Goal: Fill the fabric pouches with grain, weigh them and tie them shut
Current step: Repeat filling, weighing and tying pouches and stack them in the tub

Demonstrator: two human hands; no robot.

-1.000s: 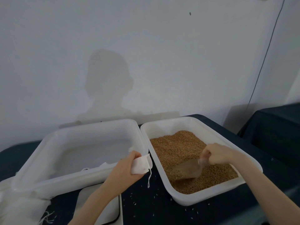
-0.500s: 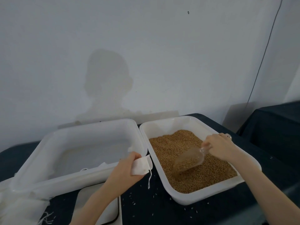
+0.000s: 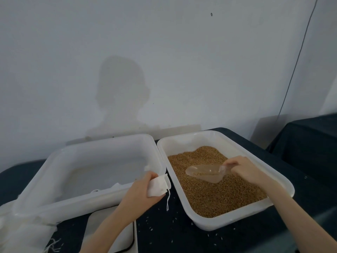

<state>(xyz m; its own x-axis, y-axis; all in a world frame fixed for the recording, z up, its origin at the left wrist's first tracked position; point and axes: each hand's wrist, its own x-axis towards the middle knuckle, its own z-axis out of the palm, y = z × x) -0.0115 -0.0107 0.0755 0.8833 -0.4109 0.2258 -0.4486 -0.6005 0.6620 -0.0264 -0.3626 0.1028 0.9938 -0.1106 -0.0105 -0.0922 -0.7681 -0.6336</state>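
Spare pouches: I see a heap of white fabric (image 3: 20, 232) at the far left edge of the dark table (image 3: 164, 232), loose strings trailing from it.
Left tub: a white plastic tub (image 3: 87, 199) with no grain that I can make out inside; its near rim overlaps the heap.
Scale: a flat white slab (image 3: 127, 236) lies just in front of that tub, partly under my left forearm — I cannot read any display.
Left hand: my left hand (image 3: 140, 192) grasps a small white pouch (image 3: 157, 186), thumb and fingers pinching it, held between the two tubs at rim height; its drawstring (image 3: 168, 200) hangs down toward the table.
Spilled grain: pale kernels (image 3: 151, 229) are scattered on the cloth in front of the tubs.
Right tub: a second white tub (image 3: 215, 223) holds the brown grain (image 3: 218, 194), piled higher toward the far side.
Scoop: a clear plastic scoop (image 3: 206, 173) hovers just above the grain, roughly level, mouth pointing left, some grain in it.
Right hand: my right hand (image 3: 244, 168) is clenched round the scoop's handle — over the tub's right half.
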